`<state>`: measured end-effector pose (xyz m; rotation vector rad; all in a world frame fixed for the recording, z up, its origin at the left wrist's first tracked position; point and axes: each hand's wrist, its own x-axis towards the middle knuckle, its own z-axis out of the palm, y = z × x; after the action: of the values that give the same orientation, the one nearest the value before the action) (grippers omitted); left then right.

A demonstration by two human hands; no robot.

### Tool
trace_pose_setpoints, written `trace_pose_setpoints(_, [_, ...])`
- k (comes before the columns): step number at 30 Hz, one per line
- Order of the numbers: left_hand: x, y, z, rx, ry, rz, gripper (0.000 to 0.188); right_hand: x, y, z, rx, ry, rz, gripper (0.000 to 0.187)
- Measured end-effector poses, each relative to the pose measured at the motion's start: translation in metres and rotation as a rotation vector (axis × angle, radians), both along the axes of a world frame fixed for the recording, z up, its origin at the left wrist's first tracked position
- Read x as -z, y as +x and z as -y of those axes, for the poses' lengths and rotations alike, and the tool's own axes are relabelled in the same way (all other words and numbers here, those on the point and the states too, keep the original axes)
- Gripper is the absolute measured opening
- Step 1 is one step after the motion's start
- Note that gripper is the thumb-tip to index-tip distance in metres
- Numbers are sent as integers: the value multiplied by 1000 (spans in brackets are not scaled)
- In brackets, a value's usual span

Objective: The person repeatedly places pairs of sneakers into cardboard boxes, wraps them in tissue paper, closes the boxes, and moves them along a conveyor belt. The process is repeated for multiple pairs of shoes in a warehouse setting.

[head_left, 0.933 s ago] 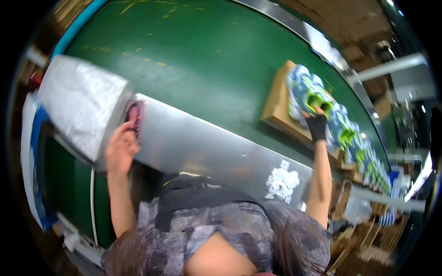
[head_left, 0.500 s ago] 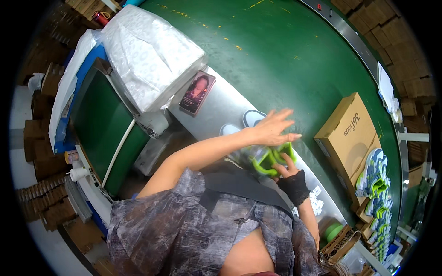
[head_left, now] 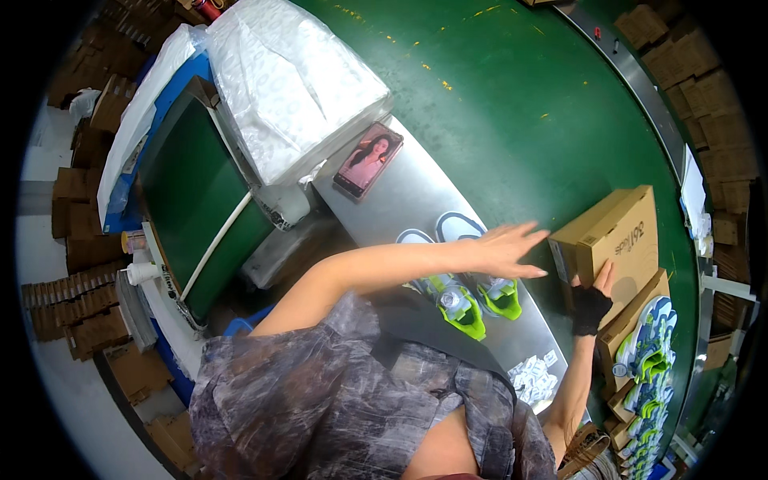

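My left hand point(head_left: 508, 250) is open, fingers stretched, just above a pair of sneakers and touching nothing that I can see. The sneakers have lime-green collars; the near-left sneaker point(head_left: 456, 308) and the right sneaker point(head_left: 498, 294) lie side by side on the metal bench, partly behind my left forearm. Clear plastic shows inside the left one. My right hand point(head_left: 596, 292), in a black fingerless glove, grips the near edge of a brown cardboard shoe box point(head_left: 620, 240), with its fingers on the broad face and its thumb at the side.
A phone point(head_left: 368, 164) lies on the metal bench point(head_left: 416, 188) beside a plastic-wrapped white bundle point(head_left: 296, 88). Crumpled white paper point(head_left: 534, 378) sits at the bench's near end. Another box point(head_left: 640, 308) and a row of sneakers point(head_left: 652, 352) line the green belt point(head_left: 512, 120).
My right hand has left the sneakers and moved right onto the shoe box. The left hand has shifted right. The box stands at a different angle. The view has shifted somewhat.
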<state>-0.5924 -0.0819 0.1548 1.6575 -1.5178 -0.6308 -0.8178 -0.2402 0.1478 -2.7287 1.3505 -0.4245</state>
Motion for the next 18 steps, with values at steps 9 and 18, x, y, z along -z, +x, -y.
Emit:
trace_pose_setpoints(9, [17, 23, 13, 181, -33, 480, 61, -40, -32, -93, 534, 230, 1237, 24])
trace_pose_setpoints(18, [24, 83, -10, 103, -145, 463, 41, -51, 26, -113, 330, 418, 1036, 23])
